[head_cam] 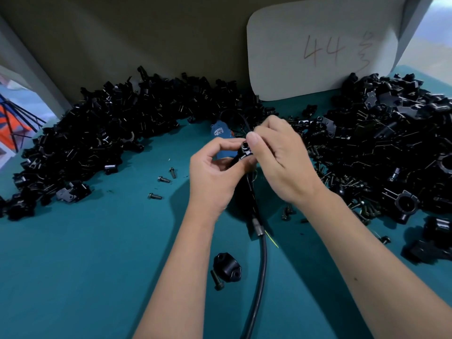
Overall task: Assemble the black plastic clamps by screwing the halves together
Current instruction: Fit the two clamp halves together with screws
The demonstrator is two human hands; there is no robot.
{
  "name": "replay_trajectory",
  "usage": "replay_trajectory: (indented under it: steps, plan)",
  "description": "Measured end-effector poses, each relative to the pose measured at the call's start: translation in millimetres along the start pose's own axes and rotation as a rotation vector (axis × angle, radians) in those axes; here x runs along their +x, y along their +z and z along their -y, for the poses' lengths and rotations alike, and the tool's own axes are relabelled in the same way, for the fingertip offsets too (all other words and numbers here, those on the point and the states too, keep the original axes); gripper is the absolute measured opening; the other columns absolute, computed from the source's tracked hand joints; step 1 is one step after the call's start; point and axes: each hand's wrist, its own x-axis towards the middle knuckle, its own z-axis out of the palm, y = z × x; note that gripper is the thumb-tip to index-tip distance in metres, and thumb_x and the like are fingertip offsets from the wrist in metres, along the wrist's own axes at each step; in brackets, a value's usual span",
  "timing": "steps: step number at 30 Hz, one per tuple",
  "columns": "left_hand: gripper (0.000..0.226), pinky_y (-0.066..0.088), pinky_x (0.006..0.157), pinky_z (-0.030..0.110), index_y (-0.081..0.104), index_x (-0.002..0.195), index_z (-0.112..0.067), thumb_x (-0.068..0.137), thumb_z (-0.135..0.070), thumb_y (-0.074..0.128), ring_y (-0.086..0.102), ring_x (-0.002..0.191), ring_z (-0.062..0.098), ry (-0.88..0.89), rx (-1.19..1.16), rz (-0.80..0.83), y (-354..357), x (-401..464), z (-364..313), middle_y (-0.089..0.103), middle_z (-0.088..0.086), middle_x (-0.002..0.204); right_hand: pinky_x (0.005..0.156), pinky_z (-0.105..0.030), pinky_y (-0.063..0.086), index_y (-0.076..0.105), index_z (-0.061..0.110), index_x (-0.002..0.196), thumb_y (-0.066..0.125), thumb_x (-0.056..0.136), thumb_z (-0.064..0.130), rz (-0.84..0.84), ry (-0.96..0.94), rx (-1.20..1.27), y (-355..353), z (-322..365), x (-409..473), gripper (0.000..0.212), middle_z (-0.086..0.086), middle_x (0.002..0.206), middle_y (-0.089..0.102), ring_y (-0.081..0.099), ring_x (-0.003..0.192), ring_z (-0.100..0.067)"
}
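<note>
Both hands meet over the middle of the desk [73,265]: the left hand [215,174] has its fingers curled round a small black clamp [245,150], pinching it from the left, and the right hand [283,162] pinches the same clamp from the right with its thumb pressed on top; whether a screw sits under that thumb I cannot tell. Nearest the camera, between the forearms, a loose clamp half [227,266] lies on the teal surface with a bolt [217,280] just beside it on the left. A black cable [261,265] runs from the bottom edge up between the arms, through a metal fitting, toward the hands. Left of the left hand three bolts [163,179] lie scattered apart. Behind the hands, partly hidden, lies a blue tool [221,133]. A large left heap [97,133] of black parts curves round the far left of the desk, and a right heap [386,143] fills the right side, with many bolts mixed in at its near edge and some joined clamps among it. Farthest back, a pale card [318,50] marked "44" in red leans against the wall.
</note>
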Motion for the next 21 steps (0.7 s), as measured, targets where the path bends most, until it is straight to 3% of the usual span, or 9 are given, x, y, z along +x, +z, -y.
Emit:
replay_trajectory:
  steps: [3, 7, 11, 14, 17, 21]
  plan:
    - [0.030, 0.060, 0.079, 0.028, 0.077, 0.086, -0.030, 0.077, -0.002, 0.083, 0.074, 0.085, 0.016, -0.019, -0.088, -0.002, -6.7, 0.0, -0.8, 0.078, -0.002, 0.101, 0.083, -0.031, 0.038, 0.053, 0.004, 0.078, 0.046, 0.105, 0.021, 0.085, -0.021, 0.050, -1.4, 1.5, -1.4, 0.032, -0.008, 0.091, 0.048, 0.046, 0.091, -0.024]
    - [0.029, 0.060, 0.081, 0.031, 0.077, 0.089, -0.030, 0.079, -0.004, 0.085, 0.075, 0.086, 0.020, 0.016, -0.067, 0.069, -9.8, 1.2, -3.9, 0.078, -0.003, 0.099, 0.083, -0.029, 0.040, 0.070, 0.005, 0.075, 0.051, 0.104, 0.031, 0.066, 0.049, 0.086, -1.0, 2.9, -2.0, 0.043, -0.008, 0.087, 0.049, 0.048, 0.090, -0.022]
    - [0.026, 0.062, 0.078, 0.032, 0.074, 0.091, -0.018, 0.078, 0.002, 0.084, 0.076, 0.083, 0.023, -0.022, -0.130, 0.030, -2.6, -0.1, -4.8, 0.078, -0.001, 0.095, 0.073, -0.026, 0.040, 0.067, 0.021, 0.065, 0.055, 0.105, 0.041, -0.003, 0.105, 0.210, 0.1, 7.1, -0.4, 0.046, -0.003, 0.081, 0.045, 0.049, 0.079, -0.012]
    - [0.020, 0.064, 0.075, 0.038, 0.071, 0.093, -0.007, 0.077, -0.003, 0.083, 0.072, 0.085, 0.027, -0.109, -0.297, -0.024, -0.3, -0.8, -6.7, 0.074, 0.009, 0.093, 0.065, -0.031, 0.047, 0.056, 0.011, 0.081, 0.048, 0.107, 0.036, -0.037, 0.162, 0.406, -2.9, 5.2, 1.1, 0.037, -0.015, 0.083, 0.052, 0.054, 0.074, -0.021]
    - [0.016, 0.061, 0.074, 0.034, 0.077, 0.087, -0.017, 0.078, -0.004, 0.080, 0.069, 0.089, 0.029, -0.160, -0.362, -0.029, -1.7, 0.6, -8.2, 0.073, 0.015, 0.096, 0.059, -0.044, 0.054, 0.062, 0.015, 0.089, 0.056, 0.106, 0.023, -0.031, 0.156, 0.408, -2.7, -0.2, 1.1, 0.020, -0.008, 0.079, 0.063, 0.068, 0.071, -0.030]
    - [0.022, 0.061, 0.078, 0.036, 0.074, 0.088, -0.015, 0.070, -0.012, 0.086, 0.068, 0.093, 0.030, -0.168, -0.399, -0.045, -2.2, -0.1, -10.0, 0.071, 0.018, 0.100, 0.048, -0.040, 0.052, 0.065, 0.015, 0.077, 0.069, 0.099, 0.032, -0.123, 0.224, 0.435, 1.0, -1.6, 1.5, 0.028, 0.003, 0.062, 0.062, 0.067, 0.055, -0.017]
